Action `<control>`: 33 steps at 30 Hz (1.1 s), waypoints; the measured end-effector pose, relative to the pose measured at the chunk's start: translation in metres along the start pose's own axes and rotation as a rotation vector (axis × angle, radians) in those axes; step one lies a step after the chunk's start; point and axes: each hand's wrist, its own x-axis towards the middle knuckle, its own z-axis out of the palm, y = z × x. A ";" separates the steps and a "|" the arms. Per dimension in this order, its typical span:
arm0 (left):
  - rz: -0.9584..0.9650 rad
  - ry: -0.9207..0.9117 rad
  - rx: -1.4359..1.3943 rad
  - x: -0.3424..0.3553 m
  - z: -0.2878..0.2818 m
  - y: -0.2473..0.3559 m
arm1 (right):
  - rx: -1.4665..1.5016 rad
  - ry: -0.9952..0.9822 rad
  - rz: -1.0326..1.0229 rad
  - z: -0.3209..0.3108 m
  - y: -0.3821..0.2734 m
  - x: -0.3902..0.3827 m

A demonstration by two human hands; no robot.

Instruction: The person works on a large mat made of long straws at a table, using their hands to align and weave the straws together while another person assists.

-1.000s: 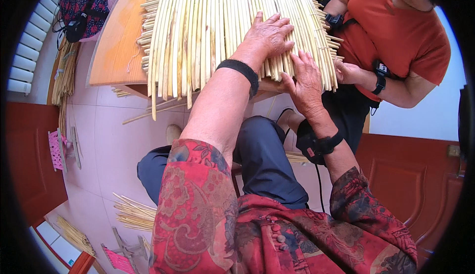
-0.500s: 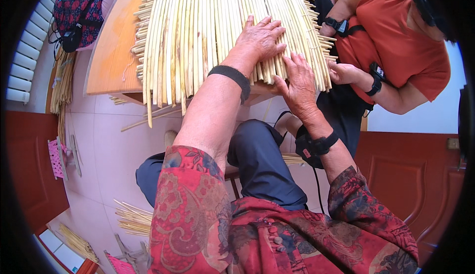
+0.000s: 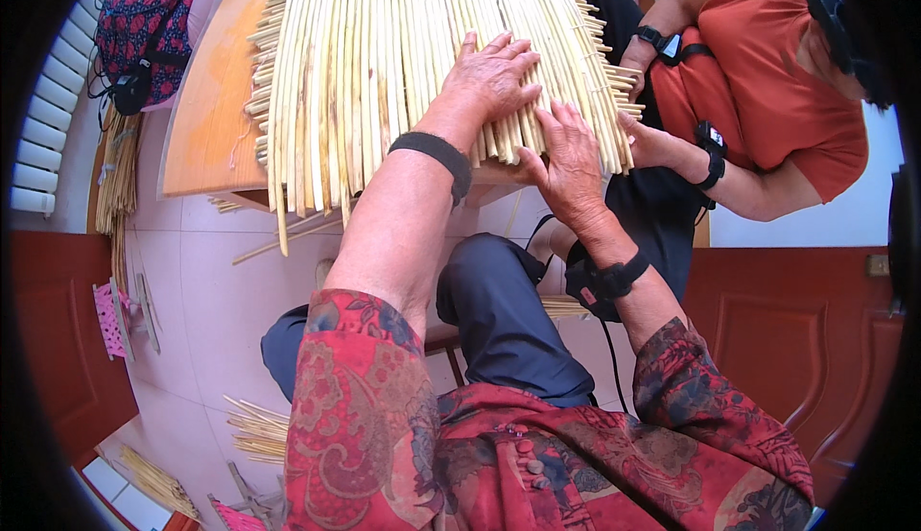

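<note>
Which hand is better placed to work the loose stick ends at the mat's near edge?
Probably the right hand: its fingers curl at the stick ends of the reed mat, while the left hand lies flat on top.

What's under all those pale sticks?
A wooden table lies under the stick mat. Its bare left part shows; the sticks cover the rest. The left hand and right hand press on top.

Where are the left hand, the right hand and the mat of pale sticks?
left hand [image 3: 494, 70], head view, back of hand.
right hand [image 3: 573, 152], head view, back of hand.
mat of pale sticks [image 3: 365, 61], head view, middle stalks.
</note>
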 end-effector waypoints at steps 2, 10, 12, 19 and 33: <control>0.003 0.010 -0.002 0.000 0.000 0.000 | 0.003 0.001 0.002 0.000 0.000 0.000; -0.013 -0.013 -0.017 0.000 -0.002 0.001 | -0.002 -0.002 0.009 -0.001 -0.001 0.000; -0.013 -0.017 -0.024 -0.001 -0.004 0.002 | -0.011 -0.012 0.019 -0.001 -0.001 0.000; 0.008 -0.018 -0.021 -0.003 -0.005 0.002 | -0.011 0.000 0.025 -0.001 -0.001 0.000; 0.009 0.005 -0.035 -0.004 -0.007 0.002 | 0.006 0.011 0.032 -0.001 -0.003 0.000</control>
